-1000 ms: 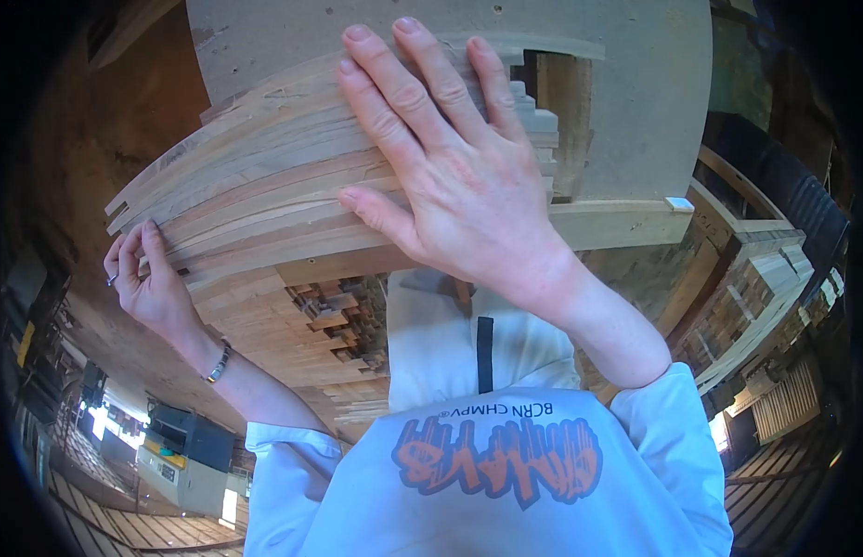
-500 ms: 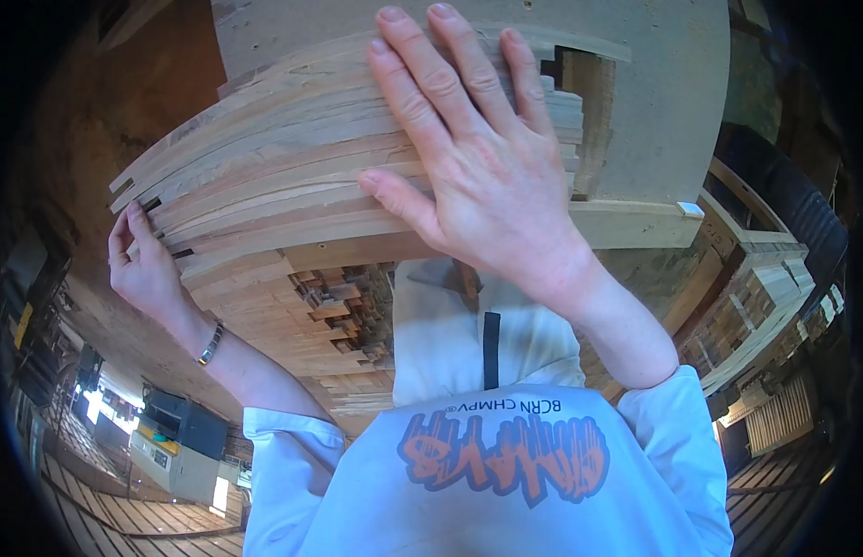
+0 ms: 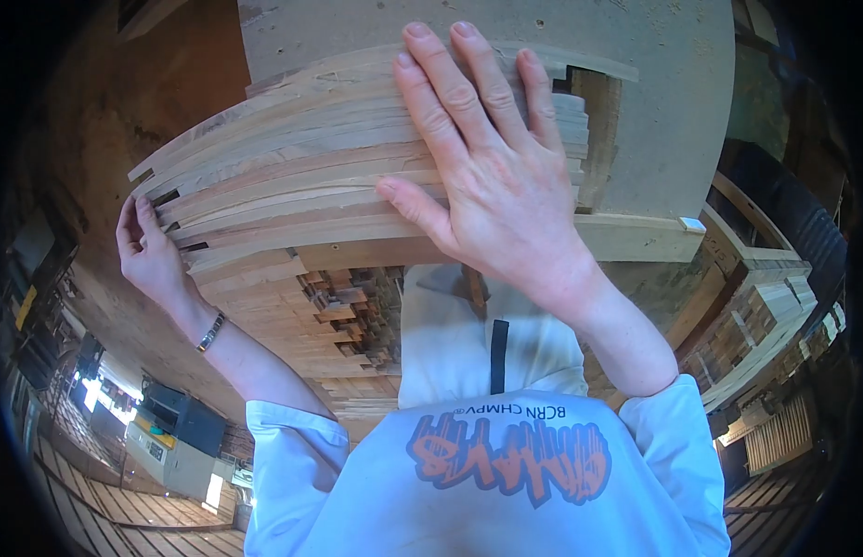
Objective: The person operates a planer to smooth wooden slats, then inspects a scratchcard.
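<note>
Several long wooden strips (image 3: 301, 139) lie side by side across a grey board, their left ends uneven with dark notches showing. My right hand (image 3: 506, 167) lies flat over the strips towards their right end, fingers spread and thumb stretched out to the left. At the left ends of the strips is my left hand (image 3: 153, 241), its fingers curled with the tips against the strip ends. Whether those fingers pinch one strip is too small to tell. A wooden rail (image 3: 635, 239) runs along the near edge of the grey board.
The grey board (image 3: 673, 121) extends behind and right of the strips. Below the rail, stacked wood pieces (image 3: 352, 311) stand near my legs. A wooden crate-like stack (image 3: 747, 325) is at the right. Lower left stands a grey and blue machine (image 3: 167, 436).
The view has shifted slightly, so the strips sit a little further right and lower. My left fingertips have moved slightly along the strip ends. My right hand stays flat on the strips.
</note>
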The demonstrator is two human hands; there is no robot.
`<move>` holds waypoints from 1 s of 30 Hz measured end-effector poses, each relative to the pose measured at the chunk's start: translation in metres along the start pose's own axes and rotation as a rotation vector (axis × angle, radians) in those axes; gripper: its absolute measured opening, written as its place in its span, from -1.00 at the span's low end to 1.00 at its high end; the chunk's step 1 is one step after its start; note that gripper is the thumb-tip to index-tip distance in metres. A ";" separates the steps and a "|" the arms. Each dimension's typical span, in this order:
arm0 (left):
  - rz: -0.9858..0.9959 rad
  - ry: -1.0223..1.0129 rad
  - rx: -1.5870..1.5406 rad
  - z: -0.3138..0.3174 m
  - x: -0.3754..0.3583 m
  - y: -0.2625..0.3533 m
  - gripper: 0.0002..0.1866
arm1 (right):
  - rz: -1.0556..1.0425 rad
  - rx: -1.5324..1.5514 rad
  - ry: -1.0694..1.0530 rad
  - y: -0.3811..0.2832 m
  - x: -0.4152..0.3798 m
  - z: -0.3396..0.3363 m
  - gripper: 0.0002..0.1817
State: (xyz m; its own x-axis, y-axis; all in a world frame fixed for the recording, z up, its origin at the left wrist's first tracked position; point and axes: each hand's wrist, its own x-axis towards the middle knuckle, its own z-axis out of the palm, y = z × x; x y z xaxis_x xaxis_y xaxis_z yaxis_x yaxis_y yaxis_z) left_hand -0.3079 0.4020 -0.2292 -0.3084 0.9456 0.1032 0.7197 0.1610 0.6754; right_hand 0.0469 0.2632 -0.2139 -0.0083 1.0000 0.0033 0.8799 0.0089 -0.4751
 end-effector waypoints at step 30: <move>0.328 -0.091 0.542 0.006 0.007 0.041 -0.68 | 0.066 -0.034 -0.046 0.008 -0.006 -0.012 -0.01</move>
State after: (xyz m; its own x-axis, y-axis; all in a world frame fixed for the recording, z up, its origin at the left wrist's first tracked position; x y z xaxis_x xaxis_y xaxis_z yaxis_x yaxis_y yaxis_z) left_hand -0.2764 0.4171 -0.2053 0.0183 0.9864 0.1636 0.9875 -0.0434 0.1513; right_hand 0.0598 0.2574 -0.2073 0.0292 0.9972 -0.0683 0.8948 -0.0565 -0.4428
